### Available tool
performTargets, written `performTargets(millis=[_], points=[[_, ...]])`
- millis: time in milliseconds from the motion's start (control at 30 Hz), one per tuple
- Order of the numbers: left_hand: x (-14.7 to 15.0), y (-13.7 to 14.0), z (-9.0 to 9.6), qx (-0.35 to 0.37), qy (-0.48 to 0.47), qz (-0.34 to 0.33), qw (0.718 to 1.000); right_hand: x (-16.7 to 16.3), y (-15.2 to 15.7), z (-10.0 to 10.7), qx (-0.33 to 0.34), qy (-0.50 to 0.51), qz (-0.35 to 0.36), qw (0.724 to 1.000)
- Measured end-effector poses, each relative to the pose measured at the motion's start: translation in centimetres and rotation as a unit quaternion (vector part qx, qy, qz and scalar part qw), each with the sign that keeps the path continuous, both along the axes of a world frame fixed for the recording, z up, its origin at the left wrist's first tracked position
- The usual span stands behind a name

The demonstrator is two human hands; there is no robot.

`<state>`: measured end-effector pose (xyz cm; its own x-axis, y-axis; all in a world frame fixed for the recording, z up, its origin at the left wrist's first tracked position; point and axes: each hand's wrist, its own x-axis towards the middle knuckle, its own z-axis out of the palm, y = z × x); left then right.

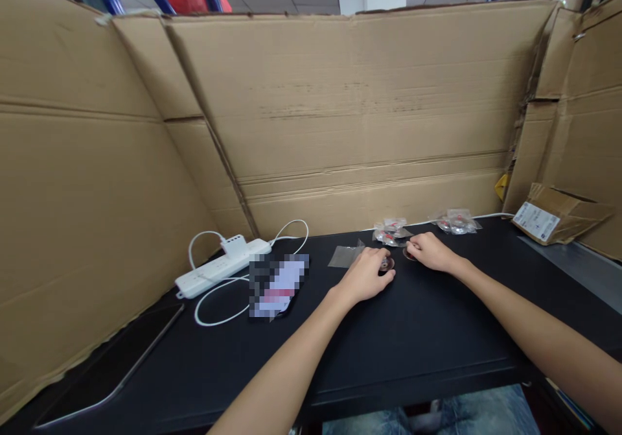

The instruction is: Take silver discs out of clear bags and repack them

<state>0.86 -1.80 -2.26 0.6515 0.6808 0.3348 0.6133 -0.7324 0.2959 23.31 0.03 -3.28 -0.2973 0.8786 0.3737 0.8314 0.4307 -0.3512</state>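
On the black table, my left hand (365, 275) is closed around the edge of a small round disc (387, 264), dark reddish with a shiny middle. To its right, my right hand (430, 252) has its fingers pinched at a second small round disc (409, 253), mostly covered by the fingers. A flat clear plastic bag (344, 256) lies just left of my left hand. Behind both hands sits a small pile of clear bags with shiny round pieces (390, 232). Another such pile of bagged pieces (457, 222) is further right.
A white power strip (226, 268) with a charger and looping white cable lies at left, beside a phone (280, 286). A dark tablet-like panel (111, 367) rests at the front left. An opened cardboard box (558, 213) stands at right. Cardboard walls (359, 98) enclose the table.
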Motion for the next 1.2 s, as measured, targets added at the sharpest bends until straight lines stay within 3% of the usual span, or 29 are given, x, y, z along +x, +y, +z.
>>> performTargets(millis=[200,800,1200], points=[[0.0,0.0,-0.1,0.001,0.0,0.001,1.0,-0.1,-0.4,0.1,0.019,0.019,-0.007,1.0],[0.1,0.0,-0.1,-0.006,-0.01,-0.003,1.0,0.1,-0.3,0.0,-0.033,0.077,0.067,0.994],[0.1,0.0,-0.1,0.006,0.002,-0.003,1.0,-0.5,-0.4,0.8,0.019,0.054,0.006,0.998]])
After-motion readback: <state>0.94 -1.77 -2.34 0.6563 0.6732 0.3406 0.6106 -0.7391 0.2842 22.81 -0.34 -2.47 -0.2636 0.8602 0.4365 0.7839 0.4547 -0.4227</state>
